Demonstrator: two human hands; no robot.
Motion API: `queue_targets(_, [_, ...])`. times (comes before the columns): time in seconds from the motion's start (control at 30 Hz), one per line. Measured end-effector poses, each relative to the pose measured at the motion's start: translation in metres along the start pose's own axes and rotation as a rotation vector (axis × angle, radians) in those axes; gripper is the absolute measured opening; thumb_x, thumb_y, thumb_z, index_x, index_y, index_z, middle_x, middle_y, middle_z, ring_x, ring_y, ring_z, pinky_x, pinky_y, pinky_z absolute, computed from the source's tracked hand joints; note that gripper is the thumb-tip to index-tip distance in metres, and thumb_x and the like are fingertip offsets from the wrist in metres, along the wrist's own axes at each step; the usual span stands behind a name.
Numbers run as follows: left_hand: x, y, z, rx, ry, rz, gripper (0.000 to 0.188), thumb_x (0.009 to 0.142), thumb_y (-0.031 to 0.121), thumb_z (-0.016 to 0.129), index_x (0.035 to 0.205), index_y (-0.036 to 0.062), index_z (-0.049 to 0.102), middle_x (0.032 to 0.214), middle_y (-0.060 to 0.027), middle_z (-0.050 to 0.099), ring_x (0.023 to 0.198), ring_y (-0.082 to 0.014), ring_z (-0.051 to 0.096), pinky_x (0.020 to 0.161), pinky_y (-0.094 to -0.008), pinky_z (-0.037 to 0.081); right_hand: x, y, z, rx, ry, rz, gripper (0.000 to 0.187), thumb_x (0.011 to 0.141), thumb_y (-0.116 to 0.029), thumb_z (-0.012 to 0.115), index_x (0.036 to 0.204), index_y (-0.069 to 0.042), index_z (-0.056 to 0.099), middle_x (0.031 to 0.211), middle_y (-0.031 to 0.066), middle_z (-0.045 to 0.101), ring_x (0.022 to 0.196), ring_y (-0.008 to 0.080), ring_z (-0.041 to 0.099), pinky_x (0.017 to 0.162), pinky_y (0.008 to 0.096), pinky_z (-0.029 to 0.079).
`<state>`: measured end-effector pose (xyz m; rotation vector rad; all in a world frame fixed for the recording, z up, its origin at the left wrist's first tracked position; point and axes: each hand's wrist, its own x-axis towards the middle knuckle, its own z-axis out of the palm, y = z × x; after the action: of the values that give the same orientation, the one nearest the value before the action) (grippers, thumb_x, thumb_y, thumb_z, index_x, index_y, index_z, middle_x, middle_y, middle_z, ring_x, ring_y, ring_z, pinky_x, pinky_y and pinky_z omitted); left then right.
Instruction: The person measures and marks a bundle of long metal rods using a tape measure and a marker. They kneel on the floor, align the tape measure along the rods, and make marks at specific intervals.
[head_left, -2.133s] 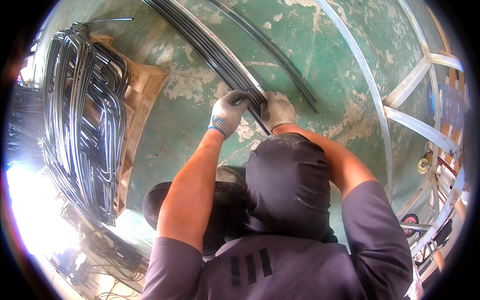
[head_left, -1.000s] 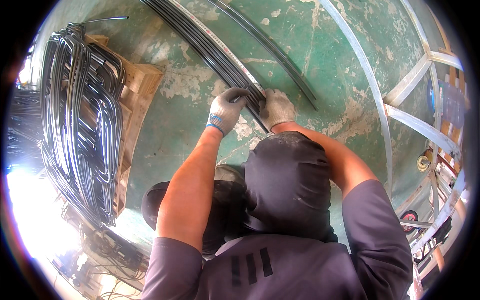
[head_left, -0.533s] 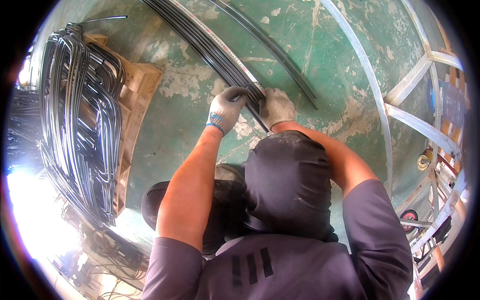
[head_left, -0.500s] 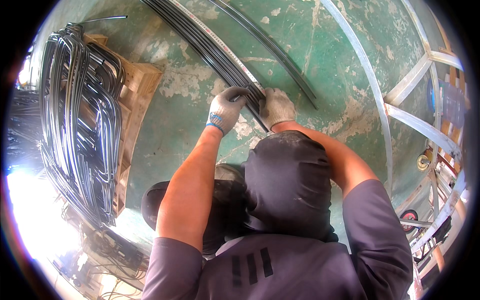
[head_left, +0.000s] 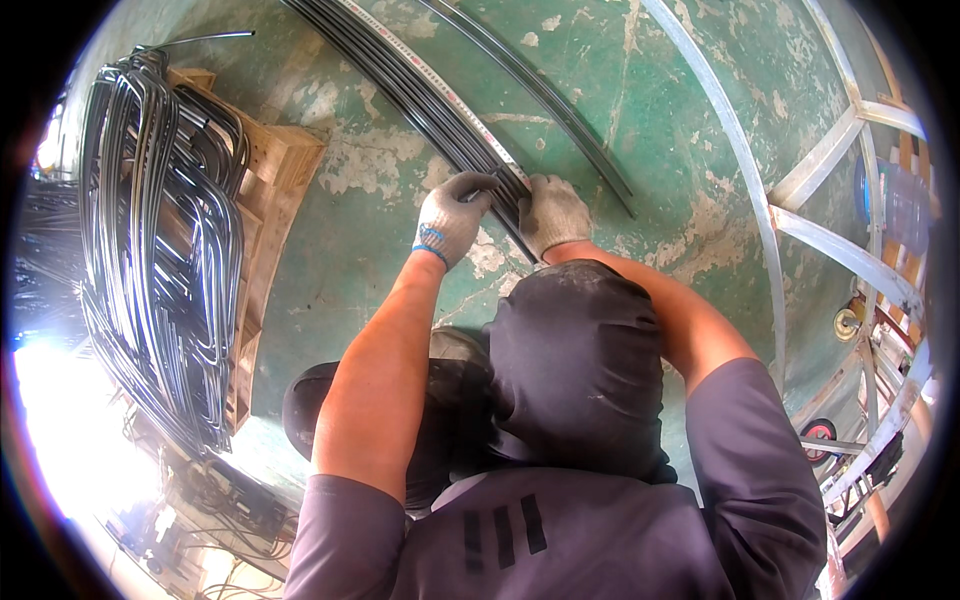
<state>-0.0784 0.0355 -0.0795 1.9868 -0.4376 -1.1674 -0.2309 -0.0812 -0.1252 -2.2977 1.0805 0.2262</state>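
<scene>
A row of thin black metal tubes (head_left: 425,115) lies on the floor, running from the far left down to my knees. Along its right side stretches a white tape measure (head_left: 436,84), one end of it under my right hand. My left hand (head_left: 450,218), in a pale knitted glove, curls its fingers against the tubes' left side near their close end. My right hand (head_left: 556,213), gloved too, closes over the tape end and the tubes' right edge; its fingertips are partly hidden.
Two or three separate black tubes (head_left: 545,92) lie to the right of the row. At left, many bent black tubes (head_left: 150,240) are heaped on a wooden pallet (head_left: 285,165). A grey metal frame (head_left: 772,230) curves along the right. My knees (head_left: 575,365) are close behind my hands.
</scene>
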Motion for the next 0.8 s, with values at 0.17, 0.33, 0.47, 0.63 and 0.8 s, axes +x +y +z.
queue_targets(0.17, [0.0,-0.003,-0.002,-0.011,0.014,-0.005,0.028,0.101,0.011,0.072,0.127,0.005,0.081,0.122,-0.0117,0.083,0.114,-0.0204,0.077,0.104,-0.0338,0.057,0.0,0.002,0.002,0.004,0.02,-0.012,0.029,0.1,-0.024,0.07,0.124,-0.007,0.072,0.123,0.0165,0.073,0.122,0.038,0.07,0.101,0.0521,0.058])
queue_targets(0.33, [0.002,0.002,-0.007,-0.037,0.043,-0.027,0.028,0.101,0.007,0.075,0.128,0.0026,0.08,0.124,-0.009,0.082,0.116,-0.0168,0.074,0.107,-0.0328,0.056,0.0,0.001,0.002,-0.002,0.018,-0.01,0.028,0.1,-0.024,0.07,0.121,-0.007,0.071,0.122,0.0165,0.073,0.12,0.0379,0.07,0.1,0.0517,0.058])
queue_targets(0.47, [0.002,0.003,-0.009,-0.045,0.083,0.03,0.027,0.1,0.007,0.074,0.126,0.0029,0.081,0.121,-0.0099,0.082,0.114,-0.0173,0.074,0.105,-0.0331,0.056,0.0,0.002,0.004,-0.01,0.026,-0.017,0.028,0.1,-0.026,0.07,0.121,-0.007,0.071,0.122,0.0161,0.073,0.12,0.0375,0.07,0.099,0.0517,0.059])
queue_targets(0.63, [0.0,0.022,-0.012,-0.094,0.131,0.058,0.026,0.099,0.007,0.072,0.124,0.0024,0.081,0.118,-0.01,0.083,0.11,-0.0167,0.075,0.102,-0.0325,0.057,0.001,0.002,0.006,-0.039,0.014,-0.009,0.029,0.1,-0.027,0.072,0.12,-0.007,0.071,0.122,0.0154,0.073,0.12,0.0368,0.071,0.098,0.0518,0.06])
queue_targets(0.8, [-0.003,0.047,-0.019,-0.191,0.154,0.079,0.027,0.1,0.001,0.072,0.126,0.0017,0.08,0.118,-0.007,0.081,0.11,-0.0148,0.074,0.102,-0.0308,0.058,0.001,-0.001,0.002,-0.067,-0.014,-0.003,0.03,0.099,-0.028,0.075,0.119,-0.006,0.07,0.122,0.0154,0.073,0.12,0.0364,0.071,0.098,0.0517,0.06])
